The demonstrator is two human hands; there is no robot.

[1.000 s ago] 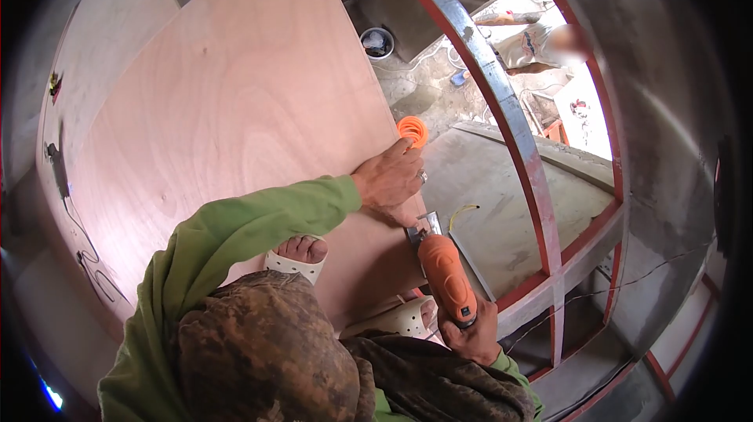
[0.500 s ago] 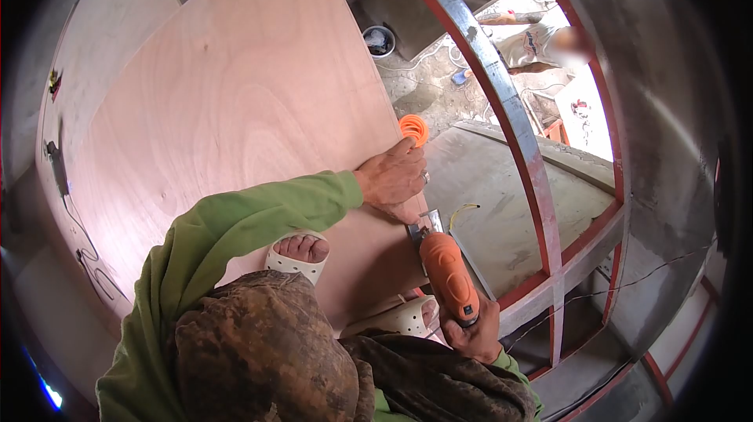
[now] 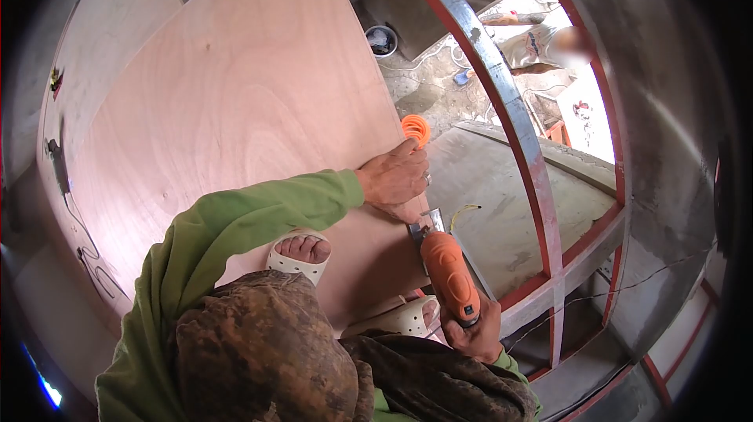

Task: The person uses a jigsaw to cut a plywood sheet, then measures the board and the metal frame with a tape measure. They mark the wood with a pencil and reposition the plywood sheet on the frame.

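Note:
My left hand (image 3: 394,185) is wrapped over the right edge of a large pinkish plywood sheet (image 3: 235,77). Just above its knuckles, at the same edge, shows an orange ringed round thing (image 3: 415,132). My right hand (image 3: 477,332) is closed round the rear of an orange jigsaw (image 3: 450,271). The jigsaw's metal shoe sits at the sheet's lower right edge, close below my left fingertips; the blade is hidden.
My feet in white clogs (image 3: 298,253) are on and beside the sheet. Red and grey metal framing (image 3: 510,120) curves past on the right. Far below, another person (image 3: 529,47) is near a bucket (image 3: 381,41). A black cord (image 3: 74,214) lies at left.
Hardly anything differs: the view has shifted slightly, and both hands and the jigsaw keep their places at the sheet's edge.

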